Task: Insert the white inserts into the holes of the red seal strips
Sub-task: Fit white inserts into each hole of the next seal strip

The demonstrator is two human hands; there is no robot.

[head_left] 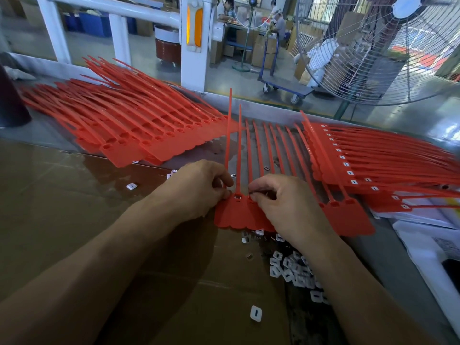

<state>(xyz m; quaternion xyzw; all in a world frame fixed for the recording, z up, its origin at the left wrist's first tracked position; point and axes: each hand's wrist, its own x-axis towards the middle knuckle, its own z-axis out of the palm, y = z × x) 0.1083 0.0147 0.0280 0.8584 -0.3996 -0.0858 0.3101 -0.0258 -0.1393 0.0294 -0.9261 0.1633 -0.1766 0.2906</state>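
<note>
Both hands at centre of bench, close together over a joined row of red seal strips (249, 215). Left hand (196, 192) w/ fingers curled, pinching the row's left edge at the head of the first strip. Right hand (286, 202) curled too, fingertips (252, 192) pressing down at the hole next to a white insert (237, 196) already seated — cannot tell whether a piece is held under the fingertips.

Row's flat tag ends have scalloped near edges; thin tails run toward 12 o'clock, two leftmost tails lifted higher than the rest.

Open room: brown cardboard sheet (74, 207) from 7 to 9 o'clock, smooth, bare but for a few stray pieces. At 5 o'clock, a loose heap of white inserts (296, 272) — small rounded squares w/ slot, glossy plastic — just beside the right forearm; one lies alone (256, 313) nearer the body.

At 10–11 o'clock, stack of unfilled strips (129, 125), fanned, holes dark. At 2–3 o'clock, stack of filled strips (373, 155), white dots along edge, nearly touching the working row. Under it at 3 o'clock, white papers (423, 217).

Far bench edge is a metal lip (261, 100); behind it at 1 o'clock a wire-guard fan (388, 46).
</note>
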